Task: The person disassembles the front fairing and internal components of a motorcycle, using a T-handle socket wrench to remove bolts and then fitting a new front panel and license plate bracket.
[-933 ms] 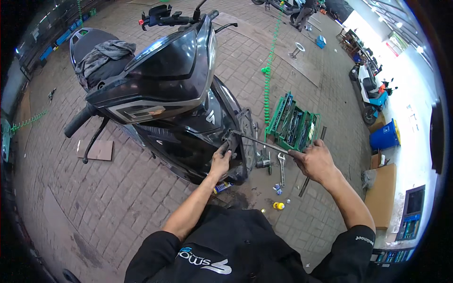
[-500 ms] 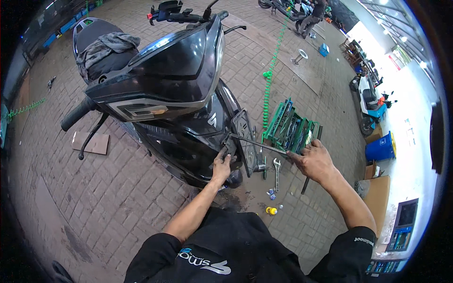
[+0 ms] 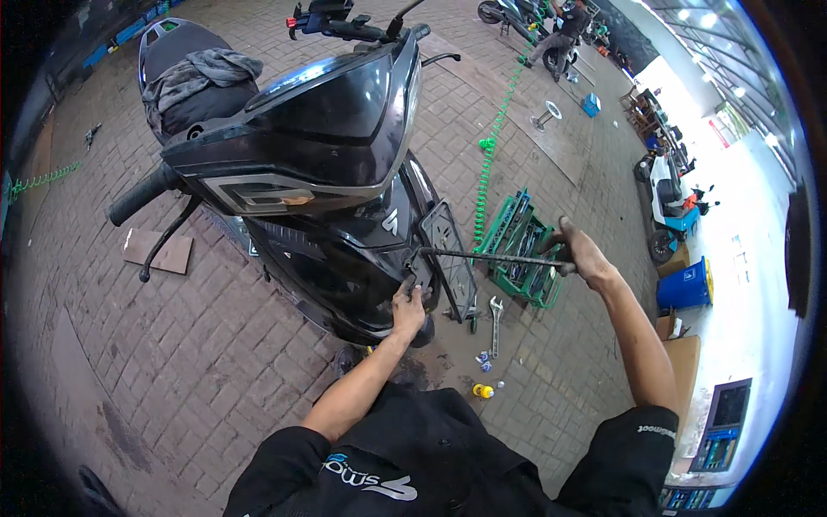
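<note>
A black scooter [image 3: 310, 164] stands before me, its front turned toward my body. One end of a long, slim wrench bar [image 3: 491, 256] meets the scooter's front next to a dark rectangular plate [image 3: 450, 250]. Below that end, my left hand [image 3: 408, 312] has its fingers bent against a small black part; what they pinch is hidden. Out at the bar's far end is my right hand [image 3: 589, 257], fingers spread apart around the bar and touching it, not wrapped tight. Beneath the bar sits an open green toolbox [image 3: 538, 289] holding several tools.
On the paved floor lie an adjustable wrench [image 3: 496, 326], a small yellow bottle [image 3: 483, 391] and a cardboard piece [image 3: 159, 251]. A green coiled hose [image 3: 485, 194] hangs down by the toolbox. A blue bin [image 3: 685, 286] stands at the right wall. Another person [image 3: 568, 30] is far off.
My right hand has loosened from a closed grip to spread fingers, moving slightly up and right. The bar's outer end has swung upward. My left hand stays at the scooter's front.
</note>
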{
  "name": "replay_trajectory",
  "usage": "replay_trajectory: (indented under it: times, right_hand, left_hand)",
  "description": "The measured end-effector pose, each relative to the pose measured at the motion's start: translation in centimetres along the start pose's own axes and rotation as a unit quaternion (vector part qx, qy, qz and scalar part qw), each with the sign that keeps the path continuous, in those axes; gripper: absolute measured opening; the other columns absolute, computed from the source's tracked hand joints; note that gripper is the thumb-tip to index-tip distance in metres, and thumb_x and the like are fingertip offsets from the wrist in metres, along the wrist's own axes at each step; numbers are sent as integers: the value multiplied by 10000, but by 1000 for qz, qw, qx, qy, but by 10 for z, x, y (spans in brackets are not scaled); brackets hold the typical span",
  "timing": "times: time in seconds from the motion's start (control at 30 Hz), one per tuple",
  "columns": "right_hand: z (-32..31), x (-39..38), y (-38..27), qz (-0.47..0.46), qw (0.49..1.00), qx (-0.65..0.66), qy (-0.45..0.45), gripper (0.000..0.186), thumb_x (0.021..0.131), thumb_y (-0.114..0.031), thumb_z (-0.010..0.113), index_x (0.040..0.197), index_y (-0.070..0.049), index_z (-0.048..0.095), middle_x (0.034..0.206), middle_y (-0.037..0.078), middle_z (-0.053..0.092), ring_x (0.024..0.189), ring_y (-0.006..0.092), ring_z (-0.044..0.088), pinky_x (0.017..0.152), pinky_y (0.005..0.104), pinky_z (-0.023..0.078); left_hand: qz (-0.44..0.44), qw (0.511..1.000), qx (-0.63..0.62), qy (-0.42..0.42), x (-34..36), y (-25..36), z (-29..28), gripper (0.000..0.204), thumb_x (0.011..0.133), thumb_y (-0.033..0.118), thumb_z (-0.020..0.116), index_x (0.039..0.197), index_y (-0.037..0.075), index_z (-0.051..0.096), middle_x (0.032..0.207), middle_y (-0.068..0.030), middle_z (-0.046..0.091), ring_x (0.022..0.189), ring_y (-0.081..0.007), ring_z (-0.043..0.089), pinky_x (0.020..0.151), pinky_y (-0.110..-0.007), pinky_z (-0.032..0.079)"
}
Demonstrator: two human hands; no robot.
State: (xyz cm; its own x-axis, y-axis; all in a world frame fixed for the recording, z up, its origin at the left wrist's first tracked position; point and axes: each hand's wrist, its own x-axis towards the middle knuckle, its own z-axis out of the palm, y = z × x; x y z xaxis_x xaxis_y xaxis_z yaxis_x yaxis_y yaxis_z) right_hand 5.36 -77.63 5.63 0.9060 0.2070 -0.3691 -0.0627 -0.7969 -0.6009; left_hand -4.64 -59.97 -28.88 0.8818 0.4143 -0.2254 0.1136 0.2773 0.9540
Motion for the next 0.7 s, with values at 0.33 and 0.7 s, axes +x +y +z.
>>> replay_trajectory:
  times: [0.33,0.7]
  right_hand:
    - [11,-42,29,-25,934,356,-13,352,907,-319,441,1091,-51,573,889,103,655,662,147,562,597,283,450]
    - [13,-51,16,-237,906,-245,252,370,803,-49,556,1167,-53,490,826,247,570,786,373,577,668,430,445]
  left_hand:
    - [-16,998,-50,21,1,13,-2,295,878,113,491,1110,-59,549,1025,-182,627,916,-249,613,838,-309,446]
    - [-56,991,-117,-16,-1,42,-10,324,911,39,454,1225,-39,455,1063,-121,587,835,-179,608,746,-269,500]
